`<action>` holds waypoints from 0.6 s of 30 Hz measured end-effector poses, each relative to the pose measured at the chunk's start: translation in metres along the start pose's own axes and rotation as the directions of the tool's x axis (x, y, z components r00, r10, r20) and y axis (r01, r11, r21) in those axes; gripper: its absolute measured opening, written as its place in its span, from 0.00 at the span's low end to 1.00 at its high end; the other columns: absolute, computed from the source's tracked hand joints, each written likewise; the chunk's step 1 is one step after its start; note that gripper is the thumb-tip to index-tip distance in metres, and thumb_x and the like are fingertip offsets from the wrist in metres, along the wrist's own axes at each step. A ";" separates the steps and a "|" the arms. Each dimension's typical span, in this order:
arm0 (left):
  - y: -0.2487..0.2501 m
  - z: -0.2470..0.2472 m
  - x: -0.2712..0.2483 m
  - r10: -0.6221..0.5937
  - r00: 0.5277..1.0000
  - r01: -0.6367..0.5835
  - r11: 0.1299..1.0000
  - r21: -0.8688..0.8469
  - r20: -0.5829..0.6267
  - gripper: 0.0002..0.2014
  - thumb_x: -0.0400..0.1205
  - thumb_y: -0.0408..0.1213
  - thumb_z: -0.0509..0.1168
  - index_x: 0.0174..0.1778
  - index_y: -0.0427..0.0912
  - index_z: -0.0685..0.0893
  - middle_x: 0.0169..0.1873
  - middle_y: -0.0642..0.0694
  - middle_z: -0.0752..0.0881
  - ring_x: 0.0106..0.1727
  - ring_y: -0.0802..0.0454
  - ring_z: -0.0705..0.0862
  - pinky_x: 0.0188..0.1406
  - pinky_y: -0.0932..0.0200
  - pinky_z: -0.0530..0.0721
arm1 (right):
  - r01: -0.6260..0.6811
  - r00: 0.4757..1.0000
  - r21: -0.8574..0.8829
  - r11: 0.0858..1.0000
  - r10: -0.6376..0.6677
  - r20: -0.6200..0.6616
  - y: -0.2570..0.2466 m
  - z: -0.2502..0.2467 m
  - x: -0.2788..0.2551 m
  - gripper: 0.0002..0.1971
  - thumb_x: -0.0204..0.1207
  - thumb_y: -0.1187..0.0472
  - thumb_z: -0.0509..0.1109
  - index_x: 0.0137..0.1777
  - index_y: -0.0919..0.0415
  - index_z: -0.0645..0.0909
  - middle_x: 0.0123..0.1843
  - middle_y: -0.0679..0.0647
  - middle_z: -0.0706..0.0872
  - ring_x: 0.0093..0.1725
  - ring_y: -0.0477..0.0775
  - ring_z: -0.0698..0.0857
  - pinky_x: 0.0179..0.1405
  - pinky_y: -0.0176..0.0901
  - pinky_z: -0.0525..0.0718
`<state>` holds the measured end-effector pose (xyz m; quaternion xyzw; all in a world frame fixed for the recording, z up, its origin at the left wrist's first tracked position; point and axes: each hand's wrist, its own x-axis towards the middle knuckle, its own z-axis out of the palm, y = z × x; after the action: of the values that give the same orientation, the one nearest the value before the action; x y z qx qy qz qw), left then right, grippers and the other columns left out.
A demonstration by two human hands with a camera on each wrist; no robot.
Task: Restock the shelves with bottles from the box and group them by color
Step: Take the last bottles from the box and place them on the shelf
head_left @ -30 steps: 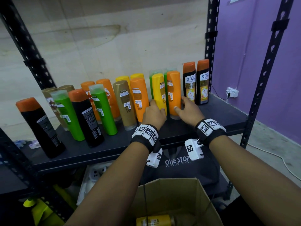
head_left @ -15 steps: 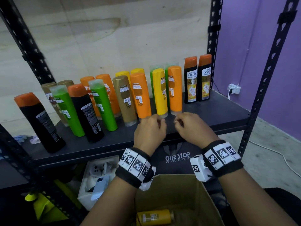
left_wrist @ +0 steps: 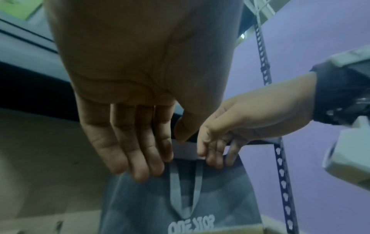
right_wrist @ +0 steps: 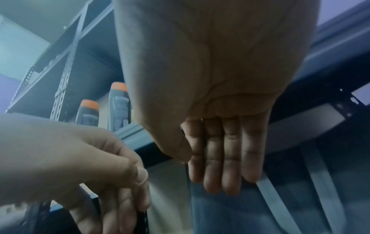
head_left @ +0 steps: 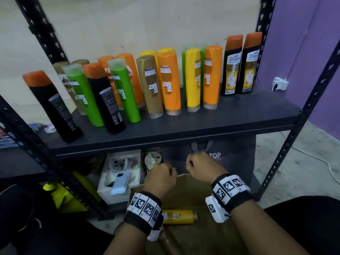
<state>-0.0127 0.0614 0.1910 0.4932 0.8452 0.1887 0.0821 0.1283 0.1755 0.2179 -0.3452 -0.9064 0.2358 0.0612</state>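
Note:
Both hands hover below the shelf [head_left: 202, 124], over the far rim of the cardboard box [head_left: 191, 178]. My left hand [head_left: 160, 173] and right hand [head_left: 200, 166] hold nothing. In the wrist views the left hand's fingers [left_wrist: 128, 150] and the right hand's fingers [right_wrist: 220, 166] hang loose and fairly straight. One yellow bottle [head_left: 179, 216] lies on its side in the box. Mixed bottles stand on the shelf: a yellow one [head_left: 192, 80] beside an orange one [head_left: 211, 76], two black orange-capped ones [head_left: 231, 65] at the right, green, brown, orange and black ones to the left.
A grey "ONE STOP" bag [head_left: 230, 162] stands under the shelf, right behind my hands. A white box with a phone [head_left: 119, 173] sits left of it. Black rack uprights [head_left: 287, 144] frame the shelf. A wall socket [head_left: 280, 83] and cable are at the right.
Both hands have let go of the yellow and orange bottles, which stay standing on the shelf. They have dropped back from the shelf to over the box.

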 end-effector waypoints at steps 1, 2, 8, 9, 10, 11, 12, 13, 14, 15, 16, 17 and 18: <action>-0.008 0.006 0.000 -0.037 0.998 0.036 0.999 0.030 0.040 0.16 0.88 0.50 0.59 0.46 0.46 0.87 0.39 0.48 0.85 0.40 0.51 0.84 0.42 0.53 0.85 | -0.017 0.999 -0.003 1.000 0.017 0.040 0.003 0.013 0.002 0.09 0.86 0.55 0.62 0.48 0.53 0.83 0.46 0.50 0.85 0.45 0.52 0.85 0.51 0.55 0.88; -0.016 0.013 0.001 -0.067 0.995 0.063 0.996 0.056 0.072 0.16 0.88 0.50 0.59 0.47 0.45 0.88 0.42 0.46 0.86 0.43 0.48 0.86 0.45 0.51 0.86 | -0.036 0.996 -0.005 0.999 0.036 0.081 0.007 0.026 0.003 0.10 0.86 0.55 0.62 0.48 0.53 0.83 0.46 0.50 0.85 0.45 0.51 0.85 0.51 0.53 0.87; -0.065 0.067 -0.008 -0.200 0.921 0.128 0.966 0.224 0.336 0.25 0.91 0.53 0.53 0.70 0.37 0.84 0.69 0.36 0.85 0.69 0.38 0.83 0.70 0.47 0.81 | -0.164 0.930 -0.019 0.986 0.161 0.330 0.027 0.106 -0.001 0.14 0.85 0.57 0.62 0.46 0.60 0.87 0.49 0.58 0.90 0.45 0.57 0.85 0.46 0.46 0.80; -0.071 0.076 -0.013 -0.211 0.902 0.134 0.967 0.218 0.377 0.26 0.92 0.52 0.51 0.72 0.36 0.82 0.72 0.35 0.83 0.72 0.37 0.81 0.74 0.46 0.78 | -0.184 0.912 -0.033 0.982 0.183 0.368 0.030 0.120 -0.005 0.14 0.86 0.57 0.62 0.50 0.61 0.88 0.53 0.60 0.90 0.49 0.59 0.86 0.49 0.47 0.80; -0.076 0.086 -0.018 -0.217 0.884 0.139 0.968 0.209 0.415 0.27 0.93 0.52 0.51 0.73 0.35 0.82 0.74 0.35 0.81 0.73 0.36 0.79 0.75 0.46 0.76 | -0.202 0.896 -0.056 0.978 0.207 0.393 0.033 0.133 -0.009 0.14 0.86 0.57 0.62 0.54 0.63 0.88 0.56 0.62 0.90 0.52 0.62 0.86 0.50 0.48 0.80; -0.080 0.094 -0.022 -0.233 0.868 0.160 0.967 0.198 0.438 0.26 0.93 0.51 0.51 0.73 0.34 0.82 0.74 0.34 0.81 0.73 0.36 0.79 0.75 0.46 0.76 | -0.217 0.884 -0.082 0.973 0.231 0.407 0.036 0.146 -0.013 0.15 0.86 0.57 0.63 0.57 0.66 0.87 0.60 0.64 0.89 0.54 0.63 0.85 0.50 0.48 0.78; -0.085 0.103 -0.026 -0.239 0.861 0.176 0.968 0.178 0.449 0.25 0.93 0.49 0.53 0.72 0.34 0.82 0.73 0.34 0.82 0.72 0.35 0.80 0.72 0.48 0.78 | -0.228 0.873 -0.105 0.968 0.251 0.418 0.038 0.158 -0.016 0.15 0.86 0.56 0.63 0.61 0.67 0.85 0.63 0.65 0.87 0.55 0.63 0.85 0.49 0.47 0.76; -0.088 0.110 -0.031 -0.253 0.848 0.196 0.966 0.167 0.466 0.23 0.92 0.49 0.56 0.71 0.34 0.83 0.72 0.34 0.83 0.71 0.36 0.81 0.67 0.50 0.79 | -0.235 0.862 -0.119 0.965 0.263 0.433 0.040 0.169 -0.019 0.16 0.85 0.55 0.64 0.64 0.66 0.84 0.65 0.65 0.86 0.57 0.63 0.85 0.49 0.46 0.74; -0.092 0.116 -0.035 -0.280 0.833 0.235 0.960 0.153 0.477 0.23 0.91 0.48 0.58 0.70 0.33 0.83 0.70 0.34 0.84 0.69 0.36 0.83 0.61 0.53 0.80 | -0.238 0.852 -0.126 0.963 0.270 0.449 0.041 0.178 -0.020 0.17 0.85 0.54 0.64 0.66 0.65 0.83 0.67 0.64 0.86 0.58 0.62 0.85 0.49 0.45 0.73; -0.094 0.122 -0.040 -0.313 0.814 0.280 0.950 0.141 0.490 0.22 0.90 0.48 0.61 0.68 0.33 0.84 0.67 0.35 0.85 0.66 0.37 0.84 0.55 0.54 0.81 | -0.238 0.843 -0.130 0.962 0.272 0.464 0.042 0.185 -0.022 0.18 0.85 0.52 0.65 0.68 0.62 0.82 0.68 0.62 0.86 0.56 0.59 0.85 0.49 0.44 0.73; -0.098 0.129 -0.044 -0.333 0.792 0.303 0.942 0.143 0.511 0.21 0.89 0.48 0.62 0.66 0.33 0.85 0.65 0.36 0.87 0.64 0.38 0.86 0.54 0.54 0.82 | -0.240 0.839 -0.131 0.962 0.273 0.471 0.043 0.190 -0.023 0.18 0.85 0.50 0.66 0.69 0.59 0.82 0.68 0.60 0.86 0.53 0.56 0.83 0.49 0.44 0.72; -0.101 0.136 -0.049 -0.350 0.771 0.324 0.935 0.145 0.532 0.19 0.88 0.46 0.64 0.64 0.33 0.86 0.64 0.37 0.87 0.63 0.38 0.87 0.56 0.53 0.84 | -0.244 0.838 -0.126 0.962 0.275 0.471 0.045 0.196 -0.023 0.19 0.84 0.48 0.67 0.69 0.57 0.82 0.68 0.59 0.86 0.51 0.56 0.82 0.50 0.44 0.72; -0.104 0.140 -0.053 -0.348 0.757 0.321 0.935 0.149 0.553 0.17 0.88 0.44 0.65 0.63 0.35 0.87 0.64 0.37 0.88 0.63 0.38 0.87 0.60 0.51 0.86 | -0.250 0.840 -0.120 0.961 0.277 0.467 0.047 0.201 -0.024 0.21 0.83 0.46 0.68 0.70 0.56 0.82 0.68 0.58 0.86 0.52 0.57 0.83 0.50 0.43 0.72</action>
<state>-0.0245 0.0031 0.0185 0.3694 0.8598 -0.0045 0.3526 0.1193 0.1133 0.0197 -0.3988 -0.8431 0.2952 -0.2072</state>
